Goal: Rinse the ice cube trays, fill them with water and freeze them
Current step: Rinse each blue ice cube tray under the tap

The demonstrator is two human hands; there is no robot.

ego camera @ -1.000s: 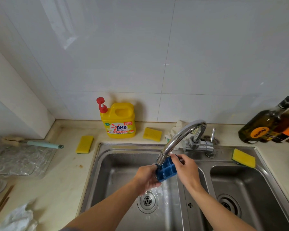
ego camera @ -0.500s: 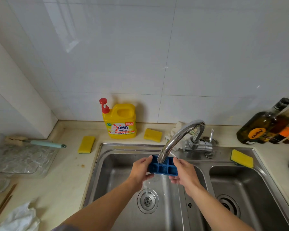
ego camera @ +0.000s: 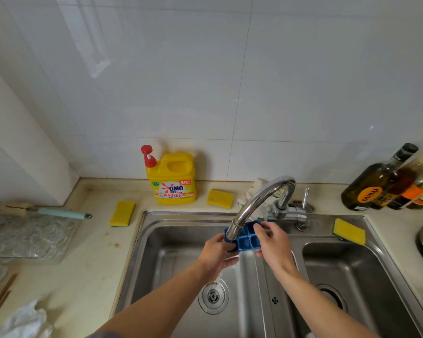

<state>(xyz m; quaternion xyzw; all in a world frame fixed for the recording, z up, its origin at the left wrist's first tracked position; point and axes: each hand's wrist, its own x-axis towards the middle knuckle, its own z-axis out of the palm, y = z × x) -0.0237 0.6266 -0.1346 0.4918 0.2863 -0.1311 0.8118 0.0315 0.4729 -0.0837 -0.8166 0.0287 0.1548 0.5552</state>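
Holding the tray (ego camera: 247, 237) cells-up beneath the tap (ego camera: 259, 198), the person kept both hands on it over the left basin of the sink (ego camera: 171, 242). The left hand (ego camera: 217, 252) gripped the tray's left end, its fingers curled underneath. The right hand (ego camera: 274, 245) pinched the right end, thumb and fingers closed over the rim. The spout's tip stood just above the tray's left cells and hid part of them. Water ran off below the left hand and fell toward the drain (ego camera: 213, 296). A second earlier the tray had been tipped up on edge between the hands. It then came level, and at this moment it lay nearly flat with its open cells facing the stream. That shift suggested the rinse was reaching the insides of the cells, perhaps with filling to follow, though how much water the cells held could not be told. Only this one tray showed, and nothing of the freezing step had begun, so the task looked early. On the bench behind stood a detergent jug (ego camera: 171, 179), with a sponge (ego camera: 122, 213) to its left, well apart from the work.
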